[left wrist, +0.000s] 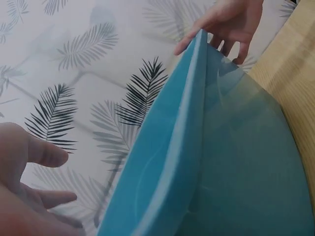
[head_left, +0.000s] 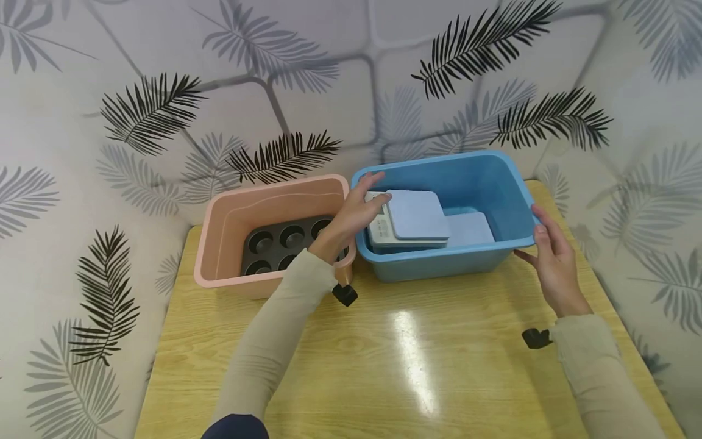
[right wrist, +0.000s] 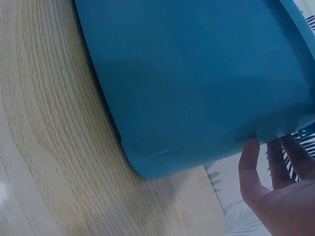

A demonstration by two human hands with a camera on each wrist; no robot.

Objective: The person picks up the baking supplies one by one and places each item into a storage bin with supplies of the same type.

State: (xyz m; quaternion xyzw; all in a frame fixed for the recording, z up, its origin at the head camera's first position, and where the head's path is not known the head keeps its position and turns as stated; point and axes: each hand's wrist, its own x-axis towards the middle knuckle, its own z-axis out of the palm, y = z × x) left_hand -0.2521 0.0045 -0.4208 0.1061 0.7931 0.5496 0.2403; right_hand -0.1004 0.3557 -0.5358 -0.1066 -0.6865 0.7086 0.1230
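Observation:
A blue plastic tub (head_left: 428, 263) stands on the table's far side. Inside it, at the left, lies what looks like a kitchen scale (head_left: 419, 213), with a pale square top and a row of small buttons along one side. A flat pale piece (head_left: 471, 228) lies lower in the tub, partly covered by it. Over the tub's left end is my left hand (head_left: 353, 213), fingers spread and nothing held; in the left wrist view its fingers are apart from the rim. My right hand (head_left: 555, 268) holds the tub's rim at the right front corner.
To the left, close beside the blue tub, is a peach tub (head_left: 219, 238) with a dark muffin pan (head_left: 290, 235) in it. Both tubs stand near the patterned wall (head_left: 351, 103) on a wooden table (head_left: 351, 366), whose right edge runs near my right hand.

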